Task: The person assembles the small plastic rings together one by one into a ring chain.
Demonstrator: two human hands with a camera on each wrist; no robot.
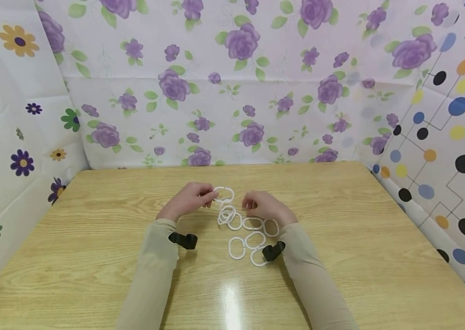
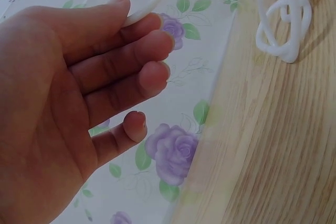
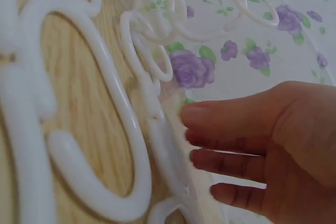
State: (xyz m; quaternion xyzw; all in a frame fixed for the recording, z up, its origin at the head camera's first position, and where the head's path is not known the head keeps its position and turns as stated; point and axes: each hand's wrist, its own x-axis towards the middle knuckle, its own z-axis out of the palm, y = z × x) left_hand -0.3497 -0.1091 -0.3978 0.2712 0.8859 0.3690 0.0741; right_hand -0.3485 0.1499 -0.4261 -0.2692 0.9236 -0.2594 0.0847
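In the head view my left hand [image 1: 191, 198] pinches a white plastic ring [image 1: 233, 195] between thumb and fingertips, raised over the table. Its oval shape has a small gap, like a shower curtain ring. From it hangs a short chain of similar linked rings [image 1: 221, 216], bunched where they meet the tabletop. The left wrist view shows the held ring [image 2: 152, 10] at the thumb tip, the other fingers loosely bent. My right hand [image 1: 263, 205] hovers just right of the chain, fingers relaxed and holding nothing. In the right wrist view its thumb [image 3: 210, 116] points toward the linked rings [image 3: 126, 40].
More white rings lie on the wooden table [image 1: 100, 238] between my forearms, including a loose ring [image 1: 230, 250] and one partly hidden behind the right wrist camera [image 1: 274, 251]. Flower-patterned sheeting [image 1: 216, 110] rises behind the table, with patterned sheets on both sides.
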